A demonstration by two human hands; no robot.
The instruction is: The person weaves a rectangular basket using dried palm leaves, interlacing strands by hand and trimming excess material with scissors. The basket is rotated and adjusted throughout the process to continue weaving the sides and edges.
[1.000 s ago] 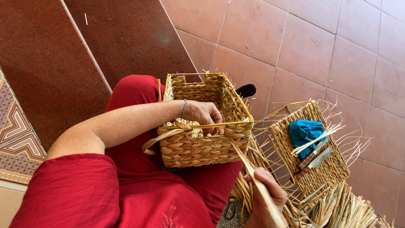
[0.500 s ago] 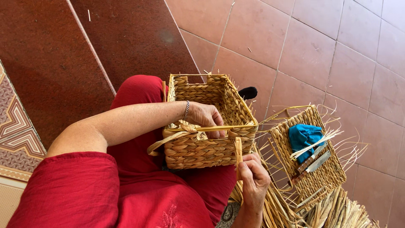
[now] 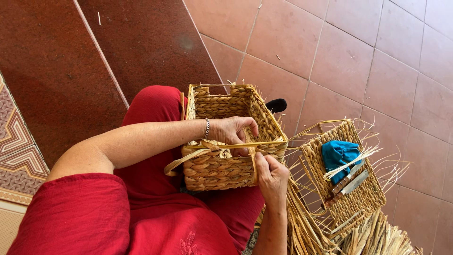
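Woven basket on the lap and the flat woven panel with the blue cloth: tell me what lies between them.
In the head view, loose straw strands fill the gap between the woven basket and the flat woven panel; the right hand sits at the basket's near corner.

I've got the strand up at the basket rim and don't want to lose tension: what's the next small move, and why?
Probably draw the straw strand snug with the right hand. It crosses the rim of the woven basket at the near corner, pinched in the right fingers, while the left hand braces inside the rim. A loose tail hangs at the front.
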